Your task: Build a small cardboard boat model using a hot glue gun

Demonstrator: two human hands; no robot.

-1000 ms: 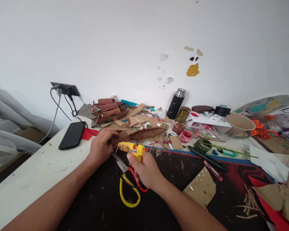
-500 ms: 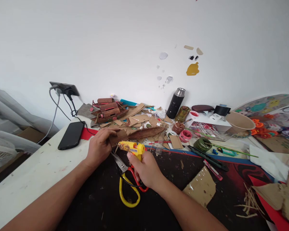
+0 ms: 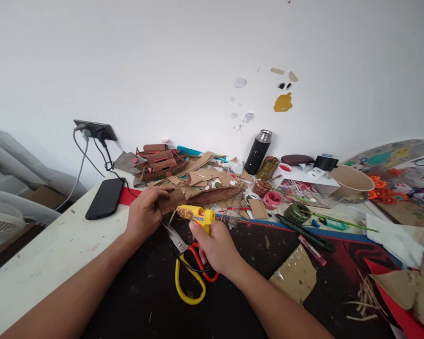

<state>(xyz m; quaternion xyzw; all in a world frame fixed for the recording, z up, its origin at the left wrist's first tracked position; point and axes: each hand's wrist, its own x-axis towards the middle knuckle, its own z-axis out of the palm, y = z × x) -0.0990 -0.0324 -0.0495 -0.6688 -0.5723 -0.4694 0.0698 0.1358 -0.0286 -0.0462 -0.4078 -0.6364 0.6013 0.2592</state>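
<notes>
My right hand (image 3: 215, 245) is wrapped round the handle of a yellow hot glue gun (image 3: 197, 215), its nozzle pointing left. Between the fingers of my left hand (image 3: 144, 214) is a small brown cardboard piece (image 3: 171, 200), close to the nozzle. Whether the nozzle touches the cardboard I cannot tell. A long brown boat-shaped piece (image 3: 215, 195) lies just behind the glue gun. Beneath my right hand rest scissors (image 3: 190, 294) with one yellow and one red handle loop, on the black mat (image 3: 141, 292).
Brown model boats (image 3: 160, 165) and cardboard scraps (image 3: 203, 175) crowd the back. Paint jars (image 3: 272, 199), a black thermos (image 3: 257, 153) and a green paint jar (image 3: 297, 213) stand to the right. A phone (image 3: 104, 198) lies left. A cardboard sheet (image 3: 297, 275) lies right.
The glue gun in my right hand has shifted slightly to the right. My left hand still holds the cardboard piece, which has tilted a little.
</notes>
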